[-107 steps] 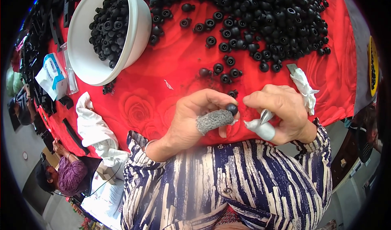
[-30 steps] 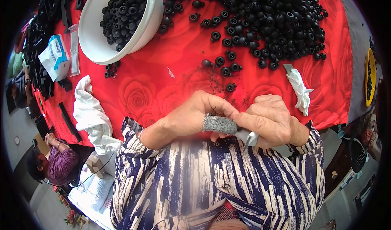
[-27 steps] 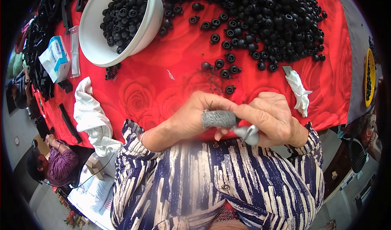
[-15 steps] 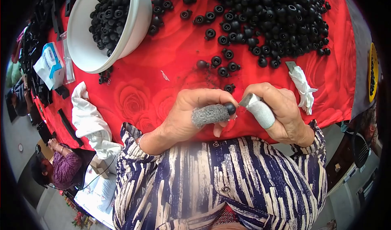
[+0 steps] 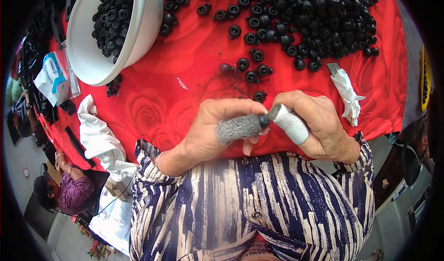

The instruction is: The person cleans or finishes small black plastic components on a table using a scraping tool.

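Pinched between thumb and forefinger of my left hand [image 5: 210, 127] is a small round black rubber or plastic part [image 5: 263, 121], mostly covered by the fingers. A grey knitted sleeve wraps the left thumb. My right hand [image 5: 317, 127] is closed on a small metal blade [image 5: 274, 113], its tip at the edge of the black part. White wrapping covers the right thumb. Just beyond my fingertips a loose black part [image 5: 259, 96] lies on the red cloth [image 5: 152, 113], with several more [image 5: 252, 69] a little farther off.
A big heap of black parts [image 5: 323, 25] spreads over the far right. At far left a white bowl [image 5: 143, 34] holds more. A cloth-wrapped blade [image 5: 346, 94] lies at right, a white cloth [image 5: 99, 136] at left, near a tissue pack [image 5: 53, 78]. Another person [image 5: 69, 189] sits at lower left.
The blade in my right hand has moved left onto the black part, which has turned slightly in my left fingers. The whole view has shifted a little.
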Demonstrator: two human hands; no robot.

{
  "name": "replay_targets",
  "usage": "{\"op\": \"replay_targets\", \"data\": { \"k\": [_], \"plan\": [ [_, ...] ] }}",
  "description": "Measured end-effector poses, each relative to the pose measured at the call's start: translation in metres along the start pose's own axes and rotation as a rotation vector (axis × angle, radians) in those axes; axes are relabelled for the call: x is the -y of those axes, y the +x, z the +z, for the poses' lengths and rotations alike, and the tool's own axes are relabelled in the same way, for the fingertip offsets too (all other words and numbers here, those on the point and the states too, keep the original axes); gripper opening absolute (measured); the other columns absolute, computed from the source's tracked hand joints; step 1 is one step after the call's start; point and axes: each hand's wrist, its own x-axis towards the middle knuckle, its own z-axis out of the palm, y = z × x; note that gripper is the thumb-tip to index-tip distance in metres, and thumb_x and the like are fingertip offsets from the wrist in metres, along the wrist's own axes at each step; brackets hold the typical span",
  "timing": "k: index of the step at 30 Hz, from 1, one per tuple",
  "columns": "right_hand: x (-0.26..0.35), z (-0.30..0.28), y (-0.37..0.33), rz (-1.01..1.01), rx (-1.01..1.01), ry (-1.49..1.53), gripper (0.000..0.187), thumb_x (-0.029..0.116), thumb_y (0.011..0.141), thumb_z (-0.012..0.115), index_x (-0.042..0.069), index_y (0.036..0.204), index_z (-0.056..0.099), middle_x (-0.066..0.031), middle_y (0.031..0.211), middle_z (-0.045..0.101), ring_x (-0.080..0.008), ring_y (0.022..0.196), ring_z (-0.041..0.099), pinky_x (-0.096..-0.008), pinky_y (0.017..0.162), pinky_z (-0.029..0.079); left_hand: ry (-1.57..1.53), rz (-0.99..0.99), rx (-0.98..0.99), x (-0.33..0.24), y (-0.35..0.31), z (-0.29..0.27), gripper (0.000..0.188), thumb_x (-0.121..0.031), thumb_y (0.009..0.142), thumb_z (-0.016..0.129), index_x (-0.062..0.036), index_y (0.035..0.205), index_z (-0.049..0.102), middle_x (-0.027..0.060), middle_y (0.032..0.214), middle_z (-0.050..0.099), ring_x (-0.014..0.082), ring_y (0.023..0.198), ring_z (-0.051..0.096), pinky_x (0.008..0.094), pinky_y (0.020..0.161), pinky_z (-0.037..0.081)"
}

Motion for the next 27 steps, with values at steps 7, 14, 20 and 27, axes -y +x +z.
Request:
{"op": "replay_targets", "data": {
  "k": [7, 14, 20, 27],
  "plan": [
    [0.0012, -0.0019, 0.0020, -0.009, 0.020, 0.016, 0.022, 0.006, 0.076, 0.060, -0.002, 0.096, 0.052, -0.0141, 0.075, 0.057, -0.0301, 0.066, 0.061, -0.0345, 0.055, 0.047, -0.023, 0.012, 0.004, -0.0001, 0.0003, 0.0011, 0.023, -0.006, 0.087, 0.053, 0.0010, 0.109, 0.058, 0.0141, 0.088, 0.060, 0.0159, 0.073, 0.060, 0.0244, 0.054, 0.052],
    [0.0006, -0.0010, 0.0023, -0.018, 0.007, 0.016, 0.022, 0.006, 0.076, 0.060, -0.001, 0.095, 0.052, -0.0139, 0.074, 0.056, -0.0299, 0.065, 0.061, -0.0349, 0.054, 0.047, -0.027, 0.009, -0.012, 0.0004, 0.0003, 0.0021, 0.024, -0.007, 0.087, 0.055, 0.0016, 0.109, 0.058, 0.0129, 0.087, 0.060, 0.0148, 0.071, 0.059, 0.0242, 0.054, 0.051],
    [-0.0007, 0.0003, 0.0018, -0.005, 0.011, 0.028, 0.019, 0.006, 0.076, 0.060, -0.001, 0.092, 0.053, -0.0132, 0.072, 0.055, -0.0297, 0.062, 0.059, -0.0352, 0.053, 0.046, -0.012, 0.000, 0.013, 0.0013, 0.0010, 0.0015, 0.025, -0.010, 0.086, 0.058, 0.0008, 0.109, 0.058, 0.0096, 0.086, 0.059, 0.0120, 0.069, 0.056, 0.0233, 0.056, 0.047],
    [-0.0001, -0.0024, 0.0040, 0.010, 0.056, 0.015, 0.018, 0.009, 0.077, 0.060, -0.001, 0.090, 0.053, -0.0130, 0.069, 0.055, -0.0292, 0.060, 0.058, -0.0355, 0.052, 0.045, 0.081, -0.004, -0.041, 0.0025, -0.0005, 0.0054, 0.025, -0.013, 0.085, 0.059, -0.0010, 0.107, 0.059, 0.0034, 0.084, 0.057, 0.0075, 0.066, 0.050, 0.0196, 0.057, 0.039]
  ]
}}
